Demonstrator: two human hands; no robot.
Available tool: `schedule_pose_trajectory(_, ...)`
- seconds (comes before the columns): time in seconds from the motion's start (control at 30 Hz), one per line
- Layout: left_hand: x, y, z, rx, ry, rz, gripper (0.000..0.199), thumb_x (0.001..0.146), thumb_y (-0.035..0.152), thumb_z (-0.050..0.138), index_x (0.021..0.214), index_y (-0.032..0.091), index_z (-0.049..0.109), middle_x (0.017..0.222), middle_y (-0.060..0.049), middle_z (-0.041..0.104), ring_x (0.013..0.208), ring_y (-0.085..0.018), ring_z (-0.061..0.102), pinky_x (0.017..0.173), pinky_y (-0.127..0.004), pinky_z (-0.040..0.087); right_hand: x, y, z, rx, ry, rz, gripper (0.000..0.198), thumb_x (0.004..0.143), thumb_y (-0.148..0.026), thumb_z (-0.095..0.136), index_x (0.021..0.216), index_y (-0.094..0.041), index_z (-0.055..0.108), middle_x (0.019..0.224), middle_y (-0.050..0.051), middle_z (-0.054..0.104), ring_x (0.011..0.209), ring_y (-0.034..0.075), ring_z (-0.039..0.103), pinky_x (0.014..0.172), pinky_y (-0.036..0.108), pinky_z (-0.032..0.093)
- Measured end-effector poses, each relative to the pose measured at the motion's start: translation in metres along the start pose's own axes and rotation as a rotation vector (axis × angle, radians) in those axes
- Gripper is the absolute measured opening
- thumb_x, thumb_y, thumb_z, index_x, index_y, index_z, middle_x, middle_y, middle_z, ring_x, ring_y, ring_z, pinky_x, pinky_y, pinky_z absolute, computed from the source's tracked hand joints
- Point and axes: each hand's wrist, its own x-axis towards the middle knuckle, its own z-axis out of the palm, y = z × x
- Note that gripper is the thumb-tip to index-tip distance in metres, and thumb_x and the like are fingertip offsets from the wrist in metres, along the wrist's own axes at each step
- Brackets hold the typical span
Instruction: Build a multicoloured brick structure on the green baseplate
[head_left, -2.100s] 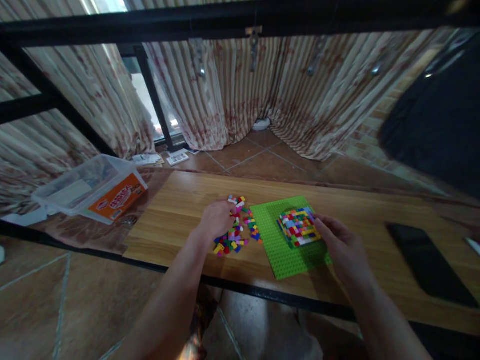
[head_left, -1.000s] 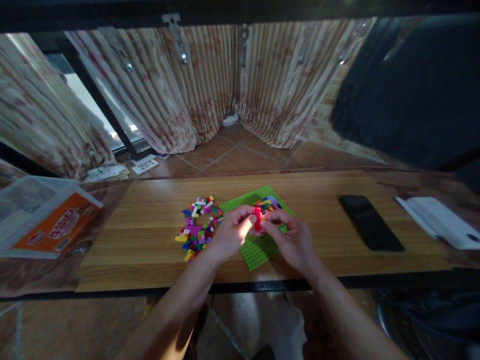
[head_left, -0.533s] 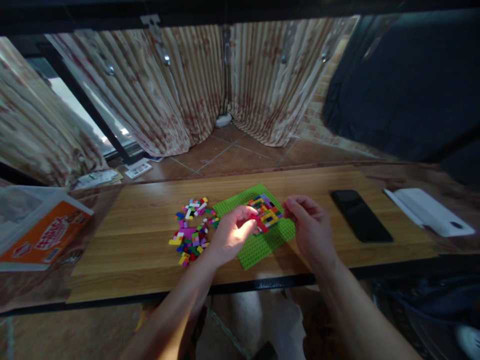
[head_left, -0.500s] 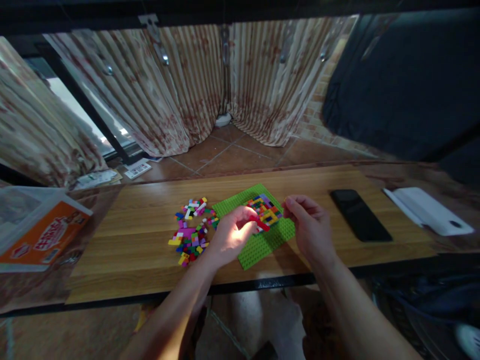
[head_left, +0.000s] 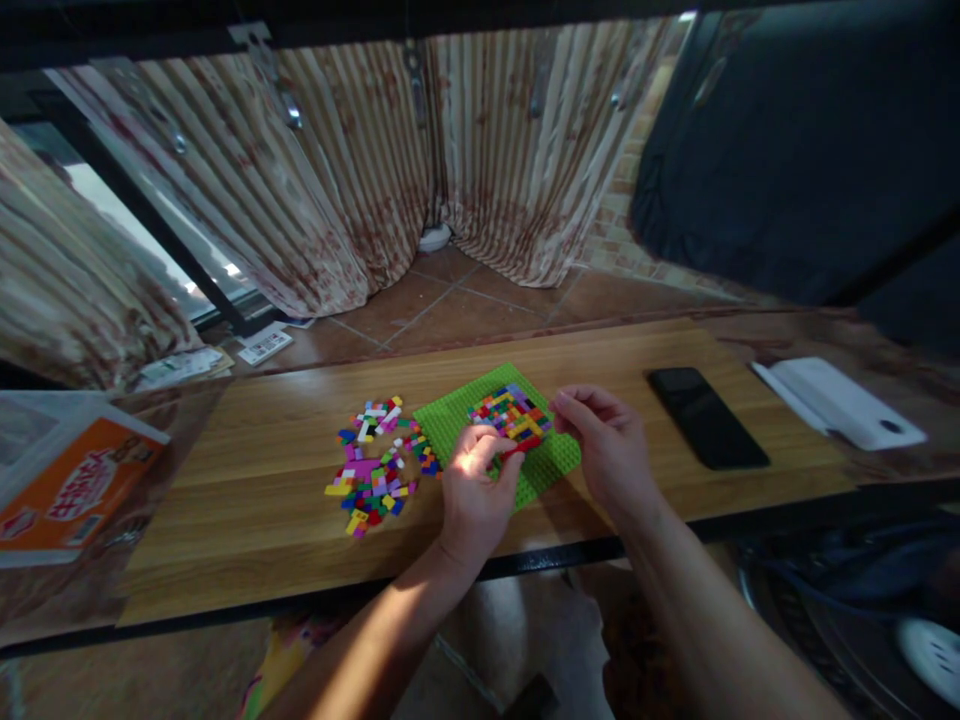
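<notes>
A green baseplate [head_left: 450,410] lies on the wooden table and bears a block of many-coloured toy bricks [head_left: 513,408]. My left hand [head_left: 480,478] is closed on a long red brick [head_left: 525,445], held in a pinch at the near edge of the built bricks. To the right, my right hand [head_left: 609,440] hovers over the baseplate's right edge with thumb and forefinger pressed together. Whatever may be between those fingertips is too small to make out. Left of the baseplate, a pile of loose bricks [head_left: 375,475] in mixed colours is spread on the table.
A black phone [head_left: 705,418] lies on the table [head_left: 247,470] right of my hands. Farther right is a white flat object [head_left: 847,402]. A clear plastic box [head_left: 45,415] with an orange label stands at the left. Striped curtains [head_left: 360,180] hang behind.
My left hand has moved right with the red brick, whose direction has turned. The right hand keeps its pinch beside the built bricks. The whole view has shifted slightly.
</notes>
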Motion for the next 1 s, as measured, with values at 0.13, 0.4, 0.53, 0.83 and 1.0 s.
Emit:
schedule_pose_trajectory(0.13, -0.002, -0.001, 0.004, 0.093, 0.057, 0.083, 0.004, 0.083, 0.017, 0.061, 0.081, 0.02, 0.063, 0.09, -0.003, 0.06, 0.086, -0.015, 0.058, 0.076, -0.027, 0.049, 0.0, -0.003, -0.002, 0.028, 0.0, 0.017, 0.017, 0.068, -0.032, 0.074, 0.063, -0.019, 0.065, 0.058, -0.003, 0.057, 0.055, 0.008, 0.048, 0.053, 0.022, 0.037)
schedule_pose_trajectory(0.4, -0.001, 0.0, 0.002, 0.171, 0.071, 0.169, 0.005, 0.085, 0.016, 0.059, 0.082, 0.018, 0.061, 0.089, -0.004, 0.061, 0.086, -0.015, 0.059, 0.074, -0.025, 0.049, 0.0, -0.008, -0.007, 0.153, 0.009, 0.11, 0.013, 0.063, -0.027, 0.076, 0.067, -0.019, 0.066, 0.059, -0.003, 0.062, 0.051, 0.007, 0.049, 0.048, 0.019, 0.039)
schedule_pose_trajectory(0.53, -0.001, -0.001, 0.004, 0.215, 0.062, 0.164, 0.005, 0.085, 0.016, 0.059, 0.081, 0.018, 0.061, 0.088, -0.004, 0.059, 0.085, -0.015, 0.058, 0.074, -0.026, 0.049, 0.001, -0.01, -0.009, 0.209, 0.024, 0.195, 0.015, 0.061, -0.024, 0.076, 0.071, -0.02, 0.066, 0.063, -0.003, 0.064, 0.051, 0.007, 0.05, 0.047, 0.018, 0.041)
schedule_pose_trajectory(0.83, 0.0, -0.004, 0.004, 0.301, 0.031, 0.225, 0.007, 0.087, 0.017, 0.057, 0.081, 0.018, 0.062, 0.09, -0.004, 0.061, 0.083, -0.014, 0.059, 0.077, -0.025, 0.049, 0.002, 0.005, -0.004, -0.023, 0.01, 0.063, 0.012, 0.063, -0.025, 0.075, 0.071, -0.019, 0.069, 0.057, -0.005, 0.059, 0.048, 0.005, 0.047, 0.047, 0.018, 0.037)
schedule_pose_trajectory(1.0, 0.0, -0.004, 0.002, 0.372, 0.013, 0.267, 0.013, 0.087, 0.016, 0.056, 0.075, 0.018, 0.059, 0.082, -0.003, 0.061, 0.075, -0.013, 0.057, 0.07, -0.023, 0.048, 0.001, 0.009, -0.003, -0.127, -0.08, 0.049, 0.014, 0.065, -0.03, 0.073, 0.07, -0.018, 0.068, 0.057, -0.004, 0.06, 0.049, 0.007, 0.047, 0.047, 0.021, 0.038)
